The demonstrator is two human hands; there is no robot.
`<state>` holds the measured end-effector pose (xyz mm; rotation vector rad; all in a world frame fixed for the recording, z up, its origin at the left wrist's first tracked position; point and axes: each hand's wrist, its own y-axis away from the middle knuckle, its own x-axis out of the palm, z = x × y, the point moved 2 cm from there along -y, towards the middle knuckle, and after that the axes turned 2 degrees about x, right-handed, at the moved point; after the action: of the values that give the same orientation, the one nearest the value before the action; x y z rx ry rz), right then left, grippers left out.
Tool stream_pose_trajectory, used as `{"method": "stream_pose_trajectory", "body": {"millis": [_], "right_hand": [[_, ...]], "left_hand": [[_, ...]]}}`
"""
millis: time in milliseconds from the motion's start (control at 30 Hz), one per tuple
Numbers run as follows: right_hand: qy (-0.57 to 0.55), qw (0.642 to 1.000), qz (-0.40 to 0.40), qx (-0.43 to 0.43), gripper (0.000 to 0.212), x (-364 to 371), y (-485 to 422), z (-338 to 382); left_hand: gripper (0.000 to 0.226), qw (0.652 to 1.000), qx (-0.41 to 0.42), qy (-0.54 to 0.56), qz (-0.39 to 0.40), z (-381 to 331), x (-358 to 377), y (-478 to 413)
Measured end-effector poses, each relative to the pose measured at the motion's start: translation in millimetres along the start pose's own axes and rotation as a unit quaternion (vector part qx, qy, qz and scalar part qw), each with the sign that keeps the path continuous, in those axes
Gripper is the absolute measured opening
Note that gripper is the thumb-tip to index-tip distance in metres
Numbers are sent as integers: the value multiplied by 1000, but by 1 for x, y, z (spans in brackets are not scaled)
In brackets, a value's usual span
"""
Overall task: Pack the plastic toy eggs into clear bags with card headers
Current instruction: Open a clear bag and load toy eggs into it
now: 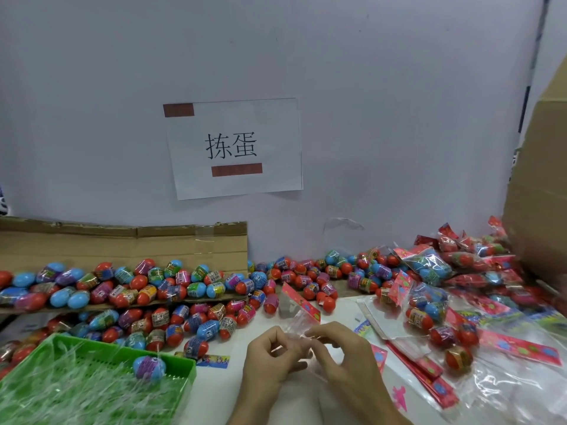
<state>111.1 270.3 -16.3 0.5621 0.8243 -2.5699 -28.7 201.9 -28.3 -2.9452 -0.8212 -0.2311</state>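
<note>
Clear plastic is pinched between both hands. The left hand point(273, 355) and the right hand point(340, 354) curl their fingers round the bottom end of a clear bag point(291, 320), low in the middle over the white table point(214, 394). The bag's pink card header point(302, 302) sticks up at the far end. Just behind the hands lie lots of toy eggs point(214, 317), red, blue and purple, spread along the table and on a flat cardboard sheet point(122, 243). To the left sits a green basket point(184, 384) with one blue egg point(149, 367) in it. To the right lie flat empty bags point(429, 368) and, farther back, a heap of filled bags point(429, 271). A paper sign point(236, 148) is taped to the wall.
</note>
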Motion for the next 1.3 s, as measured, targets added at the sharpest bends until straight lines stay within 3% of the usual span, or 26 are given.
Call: {"method": "stream_pose_trajectory", "body": {"millis": [233, 533, 633, 733, 900, 1067, 1200, 1300], "right_hand": [[-107, 986, 7, 126, 36, -6, -3, -5], [-213, 960, 58, 172, 42, -6, -4, -1], [-256, 945, 78, 190, 29, -8, -7, 0], [-244, 944, 131, 177, 28, -6, -4, 5], [-95, 978, 165, 86, 48, 2, 3, 11], [-53, 990, 119, 57, 35, 3, 1, 7], [-22, 997, 5, 75, 51, -4, -2, -1], [-2, 998, -18, 54, 42, -4, 0, 5]], "left_hand": [[22, 998, 16, -17, 65, 1, 0, 0], [23, 996, 22, 5, 89, -1, -2, 0], [29, 996, 21, 3, 83, -1, -3, 0], [24, 998, 29, 4, 54, -1, -5, -2], [20, 996, 49, -78, 4, -5, -7, 0], [15, 979, 97, -179, -19, -7, -4, 4], [23, 967, 126, -217, -34, -9, -2, 6], [27, 959, 146, -240, -22, -10, 5, 10]]}}
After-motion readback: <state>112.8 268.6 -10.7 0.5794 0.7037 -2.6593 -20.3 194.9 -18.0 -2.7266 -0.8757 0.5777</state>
